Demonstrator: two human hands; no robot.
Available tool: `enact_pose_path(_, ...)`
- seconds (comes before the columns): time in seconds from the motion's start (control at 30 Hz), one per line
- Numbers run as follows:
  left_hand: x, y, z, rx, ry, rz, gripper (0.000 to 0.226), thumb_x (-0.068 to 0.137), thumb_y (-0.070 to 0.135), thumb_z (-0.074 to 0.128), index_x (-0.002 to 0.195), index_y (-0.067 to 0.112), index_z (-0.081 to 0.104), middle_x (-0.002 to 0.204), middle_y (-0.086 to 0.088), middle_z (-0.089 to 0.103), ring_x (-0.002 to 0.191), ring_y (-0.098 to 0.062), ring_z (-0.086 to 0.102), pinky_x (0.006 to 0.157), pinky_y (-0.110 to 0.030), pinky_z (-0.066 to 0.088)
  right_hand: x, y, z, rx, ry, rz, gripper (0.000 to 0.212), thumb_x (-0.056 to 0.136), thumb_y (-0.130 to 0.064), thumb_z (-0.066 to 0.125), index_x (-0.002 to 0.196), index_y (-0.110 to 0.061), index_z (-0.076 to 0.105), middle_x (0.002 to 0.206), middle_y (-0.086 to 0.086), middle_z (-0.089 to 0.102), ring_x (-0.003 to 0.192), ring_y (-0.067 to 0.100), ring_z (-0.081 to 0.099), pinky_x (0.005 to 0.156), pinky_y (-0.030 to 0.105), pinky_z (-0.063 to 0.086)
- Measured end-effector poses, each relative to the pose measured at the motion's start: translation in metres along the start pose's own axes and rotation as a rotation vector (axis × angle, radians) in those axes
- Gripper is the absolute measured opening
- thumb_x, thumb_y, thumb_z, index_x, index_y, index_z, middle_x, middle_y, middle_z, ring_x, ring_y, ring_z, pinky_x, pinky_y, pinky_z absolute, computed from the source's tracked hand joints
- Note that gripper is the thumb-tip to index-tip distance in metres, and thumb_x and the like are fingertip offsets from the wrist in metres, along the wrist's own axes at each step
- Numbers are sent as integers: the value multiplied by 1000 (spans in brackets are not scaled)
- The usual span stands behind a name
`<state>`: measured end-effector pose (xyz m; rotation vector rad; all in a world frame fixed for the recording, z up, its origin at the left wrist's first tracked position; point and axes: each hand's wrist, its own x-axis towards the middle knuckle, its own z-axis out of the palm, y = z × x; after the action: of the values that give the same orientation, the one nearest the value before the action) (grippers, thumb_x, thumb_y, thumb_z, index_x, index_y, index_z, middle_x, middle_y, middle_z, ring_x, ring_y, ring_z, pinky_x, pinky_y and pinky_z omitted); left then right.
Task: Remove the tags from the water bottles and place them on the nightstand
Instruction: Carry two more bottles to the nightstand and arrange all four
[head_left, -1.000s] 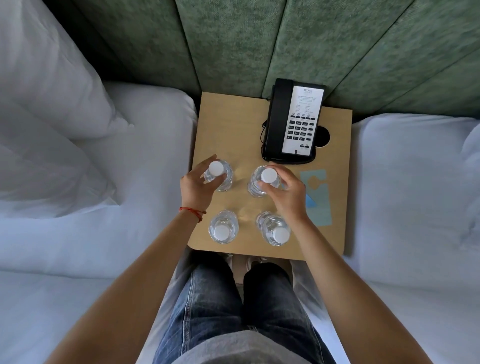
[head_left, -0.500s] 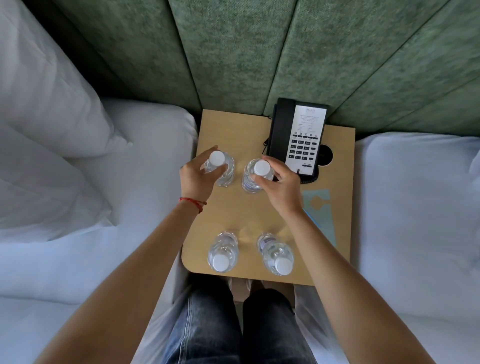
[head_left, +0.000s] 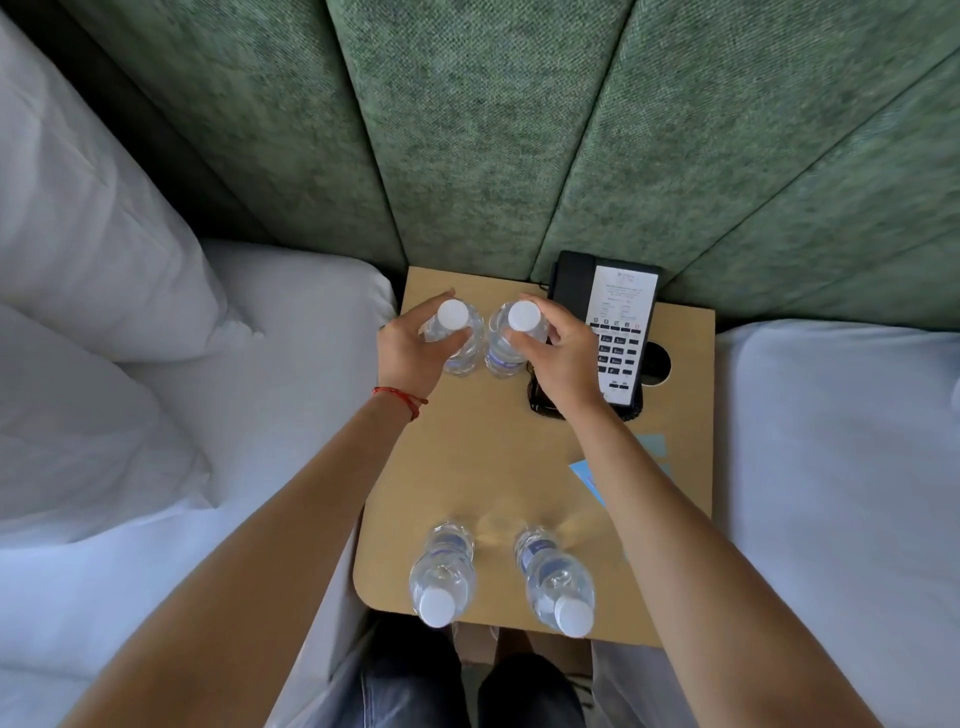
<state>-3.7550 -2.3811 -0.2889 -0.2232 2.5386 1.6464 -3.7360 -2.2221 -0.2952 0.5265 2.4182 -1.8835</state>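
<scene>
At far tabletop, left hand and right hand each grip a water-filled bottle; two bottles stand near, phone far right, beds flanking.

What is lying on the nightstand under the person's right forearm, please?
Light blue paper pieces show on either side of the right forearm on the nightstand. Their middle is covered, so shape and count are unclear.

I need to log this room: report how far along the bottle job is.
Done: two clear plastic water bottles stand tagless at the wooden nightstand's near edge; blue paper tags lie beside them. In hand: the left hand and right hand each grip a white-capped rear bottle. Left: release them.
</scene>
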Motion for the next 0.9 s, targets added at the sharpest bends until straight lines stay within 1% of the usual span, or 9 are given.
enact_pose_path(0.17, 20, 4, 5, 12, -26, 7, 42, 75, 8, 72, 116, 7, 61, 119, -9, 63, 101, -7, 53, 77, 6, 36, 22, -7, -4, -36, 5, 4, 41, 74, -7, 72, 115, -8, 63, 116, 9, 66, 109, 20, 61, 99, 37, 47)
enact_pose_path(0.23, 27, 6, 7, 17, -43, 16, 42, 75, 10, 72, 116, 8, 62, 120, -8, 63, 102, -7, 53, 77, 7, 35, 30, -9, -5, -45, -1, 4, 41, 75, -7, 72, 115, -8, 63, 115, 9, 66, 109, 21, 60, 99, 38, 47)
enact_pose_path(0.33, 36, 6, 9, 19, -46, 19, 43, 74, 10, 73, 116, 8, 62, 121, -7, 63, 105, -6, 52, 78, 7, 33, 37, -11, -6, -40, -12, 10, 42, 74, -6, 72, 115, -8, 63, 114, 9, 66, 107, 20, 60, 98, 37, 47)
enact_pose_path(0.47, 45, 6, 9, 29, -67, 41, 41, 75, 9, 72, 115, 7, 62, 122, -8, 62, 106, -6, 52, 78, 7, 33, 43, -13, -6, -38, -3, -5, 42, 74, -5, 72, 115, -6, 63, 113, 10, 67, 100, 14, 60, 96, 33, 48)
enact_pose_path(0.53, 49, 7, 8, 41, -76, 60, 41, 75, 8, 72, 114, 6, 63, 122, -9, 62, 107, -7, 53, 80, 4, 35, 47, -15, -6, -45, -11, -22, 43, 74, -4, 73, 115, -5, 63, 113, 9, 66, 102, 15, 59, 97, 34, 47)
enact_pose_path(0.63, 55, 8, 7, 37, -72, 51, 41, 74, 9, 73, 114, 6, 63, 122, -8, 62, 111, -11, 55, 86, -5, 38, 50, -18, -7, -73, -17, -38, 43, 74, -4, 72, 115, -5, 62, 114, 9, 66, 107, 19, 60, 99, 35, 46)
enact_pose_path(0.7, 57, 9, 6, 34, -69, 54, 42, 74, 7, 72, 114, 5, 62, 121, -9, 62, 109, -12, 55, 83, -2, 38, 51, -18, -8, -101, -8, -52, 42, 75, -5, 72, 115, -5, 62, 115, 9, 66, 108, 20, 60, 97, 33, 47)
enact_pose_path(0.83, 58, 13, 8, 96, -89, 84, 42, 73, 9, 74, 113, 5, 62, 117, -11, 64, 108, -21, 58, 84, -15, 40, 51, -20, -10, -149, 0, -82, 40, 76, -8, 71, 115, -5, 62, 114, 9, 67, 104, 16, 60, 92, 29, 47)
enact_pose_path(0.9, 58, 15, 9, 125, -87, 82, 41, 73, 12, 75, 112, 6, 63, 115, -11, 65, 106, -21, 58, 81, -15, 39, 50, -21, -9, -182, -5, -89, 41, 76, -10, 71, 116, -7, 62, 116, 8, 66, 106, 15, 59, 93, 29, 47)
